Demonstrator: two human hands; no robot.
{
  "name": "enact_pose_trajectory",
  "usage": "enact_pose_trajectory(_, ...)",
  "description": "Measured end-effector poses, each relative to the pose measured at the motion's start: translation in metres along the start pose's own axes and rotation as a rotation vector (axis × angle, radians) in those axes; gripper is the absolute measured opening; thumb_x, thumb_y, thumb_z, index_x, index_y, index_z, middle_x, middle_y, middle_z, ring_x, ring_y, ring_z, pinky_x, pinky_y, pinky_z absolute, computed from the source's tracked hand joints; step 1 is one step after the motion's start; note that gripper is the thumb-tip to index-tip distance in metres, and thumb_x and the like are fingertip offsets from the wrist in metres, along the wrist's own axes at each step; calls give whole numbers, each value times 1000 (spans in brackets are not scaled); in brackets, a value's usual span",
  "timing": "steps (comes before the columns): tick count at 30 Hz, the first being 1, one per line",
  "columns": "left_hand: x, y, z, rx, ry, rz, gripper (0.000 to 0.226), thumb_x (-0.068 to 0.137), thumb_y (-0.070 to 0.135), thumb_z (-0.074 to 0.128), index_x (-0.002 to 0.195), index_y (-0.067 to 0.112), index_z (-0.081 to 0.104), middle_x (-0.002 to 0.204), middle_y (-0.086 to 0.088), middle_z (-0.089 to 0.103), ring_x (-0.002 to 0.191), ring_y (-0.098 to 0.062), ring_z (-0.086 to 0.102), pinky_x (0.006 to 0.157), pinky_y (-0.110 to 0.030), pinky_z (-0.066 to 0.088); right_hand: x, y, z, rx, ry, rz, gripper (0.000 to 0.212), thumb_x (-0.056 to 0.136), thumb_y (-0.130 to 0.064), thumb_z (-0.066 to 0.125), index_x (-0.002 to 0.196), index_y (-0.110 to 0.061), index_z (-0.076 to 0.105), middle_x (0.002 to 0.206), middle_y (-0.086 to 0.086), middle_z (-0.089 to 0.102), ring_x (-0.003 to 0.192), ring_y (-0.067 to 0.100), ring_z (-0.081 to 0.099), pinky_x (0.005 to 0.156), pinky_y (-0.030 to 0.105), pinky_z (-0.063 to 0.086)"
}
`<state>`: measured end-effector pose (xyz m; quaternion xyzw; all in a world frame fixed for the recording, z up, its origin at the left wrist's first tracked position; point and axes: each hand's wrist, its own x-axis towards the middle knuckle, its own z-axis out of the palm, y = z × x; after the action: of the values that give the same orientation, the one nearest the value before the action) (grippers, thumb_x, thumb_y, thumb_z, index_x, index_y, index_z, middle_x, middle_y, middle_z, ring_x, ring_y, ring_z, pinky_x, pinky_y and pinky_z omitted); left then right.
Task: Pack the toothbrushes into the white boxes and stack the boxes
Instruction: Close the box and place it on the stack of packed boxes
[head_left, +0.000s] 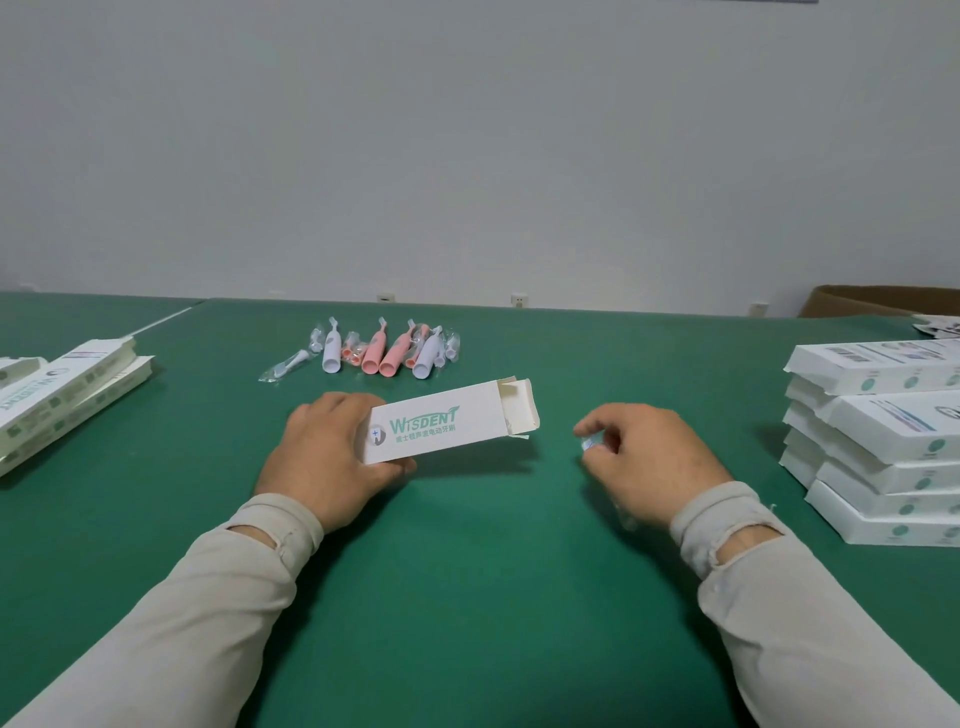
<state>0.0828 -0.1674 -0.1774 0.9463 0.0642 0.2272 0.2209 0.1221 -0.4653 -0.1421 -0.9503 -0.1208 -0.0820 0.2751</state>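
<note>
My left hand (324, 452) grips the closed end of a white Wisdent box (447, 423) lying on the green table (467, 571), its flap end open toward the right. My right hand (644, 457) is a little to the right of the box, fingers curled, pinching a small brush head in clear plastic wrap (592, 444). Several pink and white toothbrush handles (384, 351) and wrapped brush heads lie in a row behind the box.
A stack of filled white boxes (878, 447) stands at the right edge. Flat unfolded boxes (62, 397) lie in a pile at the left. A brown cardboard carton (878, 301) sits at the far right behind the table.
</note>
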Motion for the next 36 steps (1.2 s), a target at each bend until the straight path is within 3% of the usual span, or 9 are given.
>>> enact_pose_trajectory(3, 1, -1, -1, 4, -6, 8, 61, 70, 55, 79, 122, 35, 55, 122, 10, 53, 117, -19, 42, 97, -39, 41, 2, 0, -1, 169, 143, 26, 12, 88, -17, 61, 83, -23, 70, 65, -11, 66, 61, 5, 61, 63, 21, 46)
enact_pose_trajectory(6, 1, 0, -1, 0, -4, 10, 62, 70, 56, 79, 122, 35, 54, 122, 10, 53, 117, -19, 42, 98, -41, 41, 0, -10, -2, 676, 243, 44, 15, 92, -8, 63, 79, -14, 68, 61, -2, 66, 50, 10, 63, 51, 23, 50)
enact_pose_trajectory(8, 1, 0, 0, -3, -5, 8, 61, 70, 56, 78, 123, 35, 54, 123, 10, 52, 118, -19, 41, 98, -40, 41, -4, -20, -1, 969, 269, 40, 10, 93, -4, 64, 83, -6, 67, 70, 4, 68, 57, 15, 70, 53, 23, 56)
enact_pose_trajectory(10, 0, 0, 0, -4, -8, 6, 62, 70, 56, 78, 123, 36, 54, 123, 10, 52, 117, -19, 41, 96, -38, 40, -6, -26, 4, 1042, 291, 29, 7, 91, -5, 68, 84, -5, 67, 71, 1, 73, 67, 18, 74, 60, 22, 58)
enact_pose_trajectory(16, 0, 1, 0, -11, -7, 25, 62, 69, 56, 78, 122, 36, 55, 122, 11, 52, 117, -19, 42, 95, -37, 39, -8, -27, 14, 861, 468, 5, 10, 84, -12, 74, 76, -15, 69, 72, 1, 75, 69, 15, 73, 66, 27, 58)
enact_pose_trajectory(25, -3, 8, 1, -29, -11, 69, 59, 69, 54, 79, 121, 37, 56, 120, 12, 52, 114, -18, 43, 96, -39, 41, -5, -22, 13, 619, 683, 5, 14, 80, -18, 75, 68, -23, 70, 76, -5, 70, 67, 4, 64, 60, 10, 47)
enact_pose_trajectory(31, -5, 13, 2, -32, -35, 115, 56, 70, 56, 78, 117, 42, 54, 113, 18, 49, 108, -15, 41, 90, -36, 42, -10, -31, 26, 647, 444, -60, 12, 85, -19, 71, 81, -27, 63, 75, -16, 70, 64, 1, 62, 63, 21, 48)
enact_pose_trajectory(33, -5, 13, 2, -51, -29, 121, 54, 69, 56, 78, 115, 42, 55, 111, 18, 50, 107, -16, 43, 90, -37, 42, -13, -35, 28, 493, 331, -162, 13, 90, -20, 60, 93, -31, 54, 87, -20, 69, 77, 1, 59, 71, 27, 46)
enact_pose_trajectory(36, -5, 9, 0, -74, -28, 88, 54, 68, 54, 80, 115, 40, 56, 110, 14, 53, 108, -18, 45, 93, -39, 43, -14, -37, 23, 224, 273, -293, 18, 86, -23, 43, 102, -30, 48, 108, -9, 67, 103, 20, 53, 88, 38, 44)
